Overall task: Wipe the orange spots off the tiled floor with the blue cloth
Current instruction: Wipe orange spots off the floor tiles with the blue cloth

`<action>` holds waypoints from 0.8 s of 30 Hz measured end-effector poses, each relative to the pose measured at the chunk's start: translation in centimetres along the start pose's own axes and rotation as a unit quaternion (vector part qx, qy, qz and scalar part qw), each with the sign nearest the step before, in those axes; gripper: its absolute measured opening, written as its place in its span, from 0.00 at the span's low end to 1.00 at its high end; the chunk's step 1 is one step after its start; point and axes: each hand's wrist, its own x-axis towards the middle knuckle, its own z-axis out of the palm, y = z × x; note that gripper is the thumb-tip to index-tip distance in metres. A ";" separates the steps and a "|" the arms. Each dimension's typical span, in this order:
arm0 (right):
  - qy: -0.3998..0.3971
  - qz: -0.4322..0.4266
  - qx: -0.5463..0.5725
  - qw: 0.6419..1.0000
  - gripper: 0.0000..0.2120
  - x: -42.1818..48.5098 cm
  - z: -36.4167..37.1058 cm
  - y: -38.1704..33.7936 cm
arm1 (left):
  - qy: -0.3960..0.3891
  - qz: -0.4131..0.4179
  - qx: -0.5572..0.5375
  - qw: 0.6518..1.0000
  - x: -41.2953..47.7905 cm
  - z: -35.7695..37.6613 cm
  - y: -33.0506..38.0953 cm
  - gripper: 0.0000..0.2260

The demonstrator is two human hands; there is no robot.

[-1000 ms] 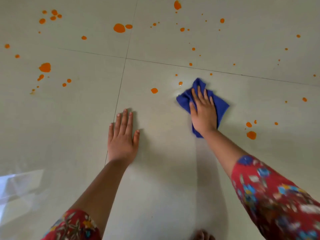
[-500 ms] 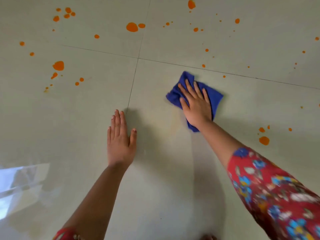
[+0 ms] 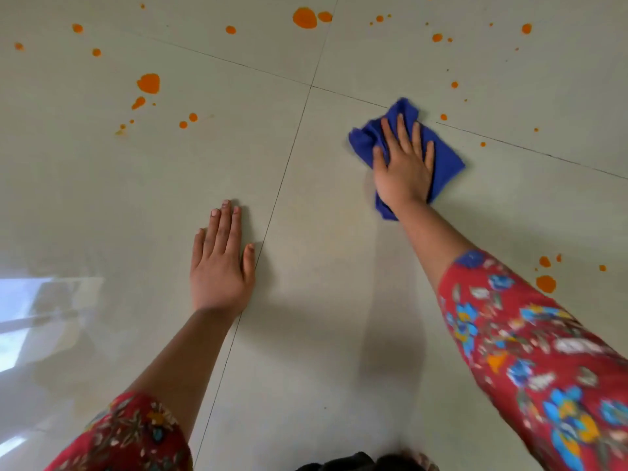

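Cloth work under way on the tiled floor (image 3: 323, 351). I am watching the right hand (image 3: 402, 171) pressing the blue cloth (image 3: 445, 158) flat onto the tile, where it is lying across a grout line (image 3: 543, 154). Its fingers (image 3: 404, 130) are lying straight and slightly spread over the crumpled fabric, not curling round it. I am reading that as deliberate: an open palm is loading the whole pad, so the cloth is more likely dragging than bunching.

The left hand (image 3: 221, 266) is resting palm-down on bare tile, well apart from the cloth, its fingers straight and close together. I am taking it as a prop, bearing weight while the other arm is reaching forward.

The nearest orange spot (image 3: 443, 117) is sitting just beyond the cloth's far edge. Larger blots (image 3: 148, 83) are lying far to the left, another pair (image 3: 304, 18) at the top edge, and more (image 3: 545, 283) beside the right sleeve (image 3: 526, 351). Tile between the two hands is showing no orange. I am judging the job well short of half done, with most spots waiting.
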 end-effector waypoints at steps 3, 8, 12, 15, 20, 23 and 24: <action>-0.030 -0.124 -0.007 0.992 0.26 -0.4 1.0 -6.2 | 0.002 0.010 -0.002 1.000 0.0 0.0 -0.1 0.26; -0.077 -0.328 0.011 0.941 0.25 -9.9 1.9 -2.0 | 0.009 0.009 -0.009 1.000 0.2 0.2 -0.3 0.26; -0.004 -0.070 0.009 0.998 0.24 -3.3 0.6 0.6 | 0.014 0.009 -0.008 1.000 0.3 0.2 -0.3 0.26; -0.019 -0.121 0.002 0.992 0.25 -3.6 1.4 -5.1 | 0.010 0.010 -0.018 1.000 0.2 0.2 -0.3 0.26; -0.119 -0.412 -0.006 0.903 0.27 -17.8 2.5 -0.5 | 0.003 0.013 -0.037 0.999 0.3 -0.1 -0.4 0.26; -0.082 -0.312 -0.014 0.947 0.26 -14.5 0.9 6.5 | 0.001 0.018 -0.027 0.999 0.1 -0.1 -0.2 0.26; -0.051 -0.231 -0.012 0.972 0.25 -12.2 0.5 6.5 | 0.004 0.017 -0.028 0.999 0.0 -0.1 -0.2 0.26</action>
